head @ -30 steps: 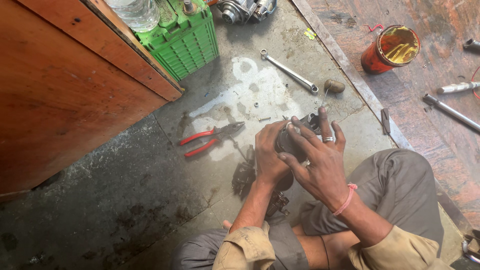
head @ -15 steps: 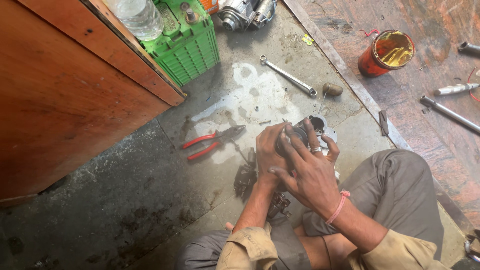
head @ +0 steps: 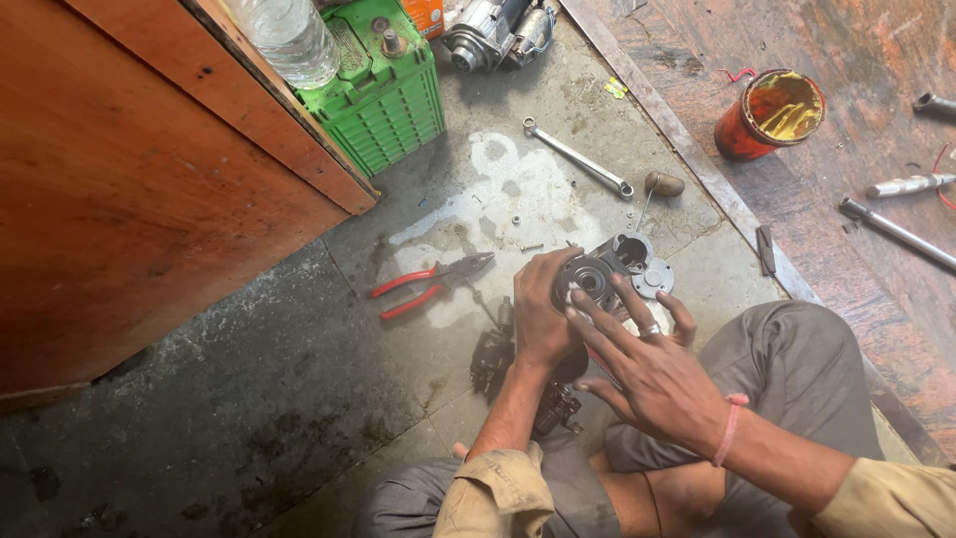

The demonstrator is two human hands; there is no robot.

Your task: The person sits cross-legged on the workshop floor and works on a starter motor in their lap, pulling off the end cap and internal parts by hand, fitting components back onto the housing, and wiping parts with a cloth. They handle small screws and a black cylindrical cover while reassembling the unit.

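Housing (head: 607, 269), grey metal, gripped by left hand (head: 538, 319). Right hand (head: 647, 374) open, fingers steadying it. Red pliers (head: 423, 287) lie left.

You have one pair of red-handled pliers (head: 430, 284), one wrench (head: 578, 157), one green battery (head: 383, 95), one plastic bottle (head: 289, 35), one red tin (head: 769, 113).

The stained concrete floor (head: 249, 399) carries red pliers (head: 428, 286), a spanner (head: 578, 159), a green battery (head: 383, 95), a starter motor (head: 498, 35), dark parts (head: 493, 354) and 1 screw (head: 531, 247); beyond a metal strip (head: 677, 139), a red tin (head: 769, 115).
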